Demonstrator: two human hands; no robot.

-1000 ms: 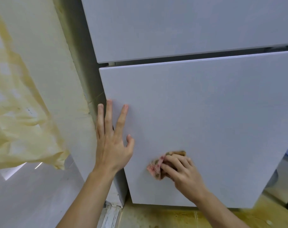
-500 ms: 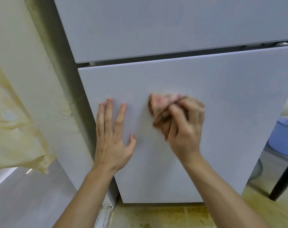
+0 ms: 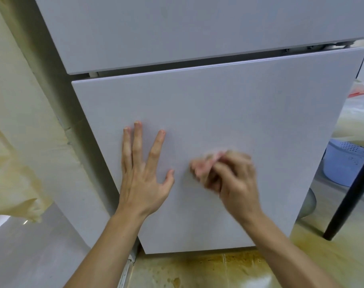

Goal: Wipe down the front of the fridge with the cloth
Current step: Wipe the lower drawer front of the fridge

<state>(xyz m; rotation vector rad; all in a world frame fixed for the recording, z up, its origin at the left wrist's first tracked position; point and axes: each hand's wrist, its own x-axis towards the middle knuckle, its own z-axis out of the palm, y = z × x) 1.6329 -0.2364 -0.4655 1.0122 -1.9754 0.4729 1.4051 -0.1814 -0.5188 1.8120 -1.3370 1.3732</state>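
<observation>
Nearest the camera, two bare forearms reach in from the bottom edge toward the fridge [image 3: 260, 96]. The right grip [image 3: 233, 179] is curled round a bunched pink cloth [image 3: 205, 163], with the fingers folded over it, and holds it against the fridge's lower door [image 3: 197, 104]. Grip and cloth are both blurred, so the cloth's folds cannot be made out. The cloth shows at the left and upper side of that grip's knuckles, touching the lower middle of the door. Just left of it, apart from the cloth, the left grip [image 3: 144, 179] lies flat on the same door and holds nothing. Its fingers [image 3: 137, 142] are straight and spread, and the thumb points toward the right grip. Below both grips, the door's bottom edge ends just above a tiled floor [image 3: 197, 271] stained yellow-brown. Left of the left grip, past the door's edge, comes a pale wall [image 3: 21, 80], and further left a crumpled yellowish plastic sheet [image 3: 10, 183] hangs. Above the grips, a dark gap parts the lower door from the upper door [image 3: 156, 28]. To the right of the right grip, beyond the door's right edge, a black slanted leg [image 3: 351, 194] stands on the floor. Behind the leg sits a pale blue perforated basket [image 3: 343, 161].
</observation>
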